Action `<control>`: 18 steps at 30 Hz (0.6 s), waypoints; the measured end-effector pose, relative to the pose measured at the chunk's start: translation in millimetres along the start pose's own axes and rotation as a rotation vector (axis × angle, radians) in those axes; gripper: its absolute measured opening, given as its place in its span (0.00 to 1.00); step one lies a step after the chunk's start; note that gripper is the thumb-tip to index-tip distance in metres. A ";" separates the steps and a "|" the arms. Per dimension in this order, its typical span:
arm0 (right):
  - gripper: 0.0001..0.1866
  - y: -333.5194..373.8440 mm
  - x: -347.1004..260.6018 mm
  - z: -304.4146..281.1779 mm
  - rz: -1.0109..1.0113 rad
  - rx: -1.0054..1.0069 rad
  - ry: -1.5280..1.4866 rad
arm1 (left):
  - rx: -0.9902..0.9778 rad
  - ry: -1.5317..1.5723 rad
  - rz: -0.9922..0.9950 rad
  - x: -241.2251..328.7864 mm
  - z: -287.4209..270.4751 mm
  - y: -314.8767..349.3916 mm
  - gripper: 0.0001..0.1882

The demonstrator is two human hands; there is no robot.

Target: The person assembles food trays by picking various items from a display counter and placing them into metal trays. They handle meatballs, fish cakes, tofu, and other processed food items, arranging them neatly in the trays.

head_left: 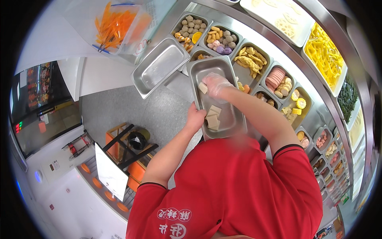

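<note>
My left hand [195, 118], bare, grips the near left rim of a deep steel pan [240, 114], held tilted in front of my red shirt. Inside its lower part lies a small pile of pale, flat, square tofu-like pieces [213, 117]. My right hand [217, 85], in a clear plastic glove, reaches into the upper part of the pan. Its fingers are closed at a pale tofu piece [203, 87]. The glove and wrist hide part of the pan's inside.
A second steel pan [159, 67] stands left of mine. Beyond lie steel pans of meatballs [191, 24], bean curd strips [250, 59], sliced sausage [274, 77] and corn [298, 104]. A bag of orange strips [113, 30] is at the upper left. Orange chairs stand on the floor.
</note>
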State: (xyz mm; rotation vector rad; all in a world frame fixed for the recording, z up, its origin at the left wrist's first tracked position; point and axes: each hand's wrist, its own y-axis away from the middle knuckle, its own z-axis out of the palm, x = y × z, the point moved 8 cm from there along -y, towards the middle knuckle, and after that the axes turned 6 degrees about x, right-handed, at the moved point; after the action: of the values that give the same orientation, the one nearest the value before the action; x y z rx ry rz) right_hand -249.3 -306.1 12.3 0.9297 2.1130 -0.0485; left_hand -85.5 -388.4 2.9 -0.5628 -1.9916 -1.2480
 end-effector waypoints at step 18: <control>0.15 28.4 156.3 -67.0 0.257 0.312 -0.092 | 0.077 0.002 0.009 -4.0 -27.7 -5.3 0.28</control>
State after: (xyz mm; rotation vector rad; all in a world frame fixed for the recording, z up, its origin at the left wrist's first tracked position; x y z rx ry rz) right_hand -338.6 -169.5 -43.1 1.3505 1.9172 -0.2901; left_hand -77.2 -415.5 4.6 -0.5321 -2.0236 -1.1603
